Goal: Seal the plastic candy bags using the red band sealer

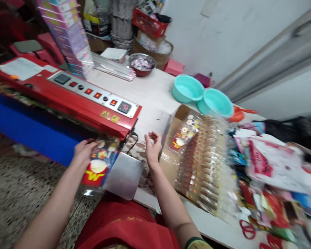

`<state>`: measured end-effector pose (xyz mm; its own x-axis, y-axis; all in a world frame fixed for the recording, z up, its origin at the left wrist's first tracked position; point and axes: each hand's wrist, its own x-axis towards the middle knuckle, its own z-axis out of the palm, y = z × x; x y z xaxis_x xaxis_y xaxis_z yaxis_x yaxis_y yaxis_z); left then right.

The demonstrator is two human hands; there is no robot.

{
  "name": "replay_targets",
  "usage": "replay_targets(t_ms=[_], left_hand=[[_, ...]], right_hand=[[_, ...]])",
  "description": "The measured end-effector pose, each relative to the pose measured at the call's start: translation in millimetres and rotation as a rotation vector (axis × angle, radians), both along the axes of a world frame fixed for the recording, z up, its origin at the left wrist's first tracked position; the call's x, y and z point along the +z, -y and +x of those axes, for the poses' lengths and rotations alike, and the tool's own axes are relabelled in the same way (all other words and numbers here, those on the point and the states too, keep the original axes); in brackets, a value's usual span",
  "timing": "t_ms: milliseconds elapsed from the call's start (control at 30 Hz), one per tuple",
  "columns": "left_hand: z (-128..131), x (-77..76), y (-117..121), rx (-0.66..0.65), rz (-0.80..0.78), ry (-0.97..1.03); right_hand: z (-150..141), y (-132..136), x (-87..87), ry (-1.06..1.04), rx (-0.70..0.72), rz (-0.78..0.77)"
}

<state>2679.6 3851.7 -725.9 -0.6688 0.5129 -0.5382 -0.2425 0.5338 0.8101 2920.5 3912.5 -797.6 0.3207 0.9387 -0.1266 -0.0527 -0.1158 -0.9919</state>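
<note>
By the cut-off red machine, the blurred left hand grips a packet; the right hand gapes.

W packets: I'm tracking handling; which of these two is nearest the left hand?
The W packet at the blue belt, beside the metal plate; the other packet lies in the cardboard box.

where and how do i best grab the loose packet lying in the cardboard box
Probably by its red near end, coming from the left, where the open right hand is. The loose packet lies slanted, that end toward the person, with its right side close to the packed row, so the near left edge looks easier to pinch.
</note>
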Motion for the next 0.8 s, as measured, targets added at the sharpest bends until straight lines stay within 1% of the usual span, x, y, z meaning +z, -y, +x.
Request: replay_targets(t_ms=[33, 67, 100, 133, 167, 200, 233, 300, 367, 433, 467, 500, 567, 633, 700, 733, 800], left_hand=[[-9, 0.4, -2, 0.038, -0.007, -0.072], [-18, 0.0, -4, 0.065, -0.008, -0.161], [-26, -1.1, -5, 0.082, -0.015, -0.322], [-32, -2.6, -4, 0.072, -0.04, -0.552], [-35, -4.4, -2, 0.05, -0.063, -0.755], [-35, -6.1, 2, 0.023, -0.08, -0.929], [-32, -7.9, 8, -0.01, -0.09, -1.049], [-17, -11.5, 20, -0.087, -0.061, -1.122], [5, -15.9, 32, -0.197, 0.025, -1.141], [30, -20.6, 39, -0.315, 0.149, -1.166], [42, -22.6, 42, -0.355, 0.213, -1.172], [54, -24.0, 43, -0.387, 0.267, -1.162], [81, -24.1, 42, -0.449, 0.323, -1.048], [111, -20.2, 38, -0.537, 0.329, -0.782], [143, -13.2, 29, -0.638, 0.332, -0.432], [158, -9.3, 24, -0.684, 0.338, -0.259], [183, -1.9, 12, -0.735, 0.353, 0.061]], right_hand=[[22, -8, -3.6, 0.133, -0.132, 0.017], [47, -18, -8.3, 0.278, -0.245, -0.016], [71, -28, -13.9, 0.415, -0.332, -0.09], [94, -39, -20.3, 0.532, -0.389, -0.187], [114, -48, -27.6, 0.621, -0.417, -0.288], [130, -57, -35.6, 0.674, -0.423, -0.38], [142, -63, -44.4, 0.69, -0.424, -0.458], [155, -71, -62.6, 0.657, -0.427, -0.574], [158, -73, -77.3, 0.627, -0.409, -0.688], [159, -71, -82.2, 0.616, -0.386, -0.762], [160, -68, -79.2, 0.624, -0.374, -0.775], [162, -65, -72.1, 0.643, -0.359, -0.765], [164, -52, -46.5, 0.704, -0.308, -0.679], [161, -30, -11.7, 0.769, -0.223, -0.531], [148, 1, 21.9, 0.809, -0.12, -0.38], [139, 20, 35.1, 0.82, -0.062, -0.307], [117, 57, 51.5, 0.818, 0.054, -0.149]])
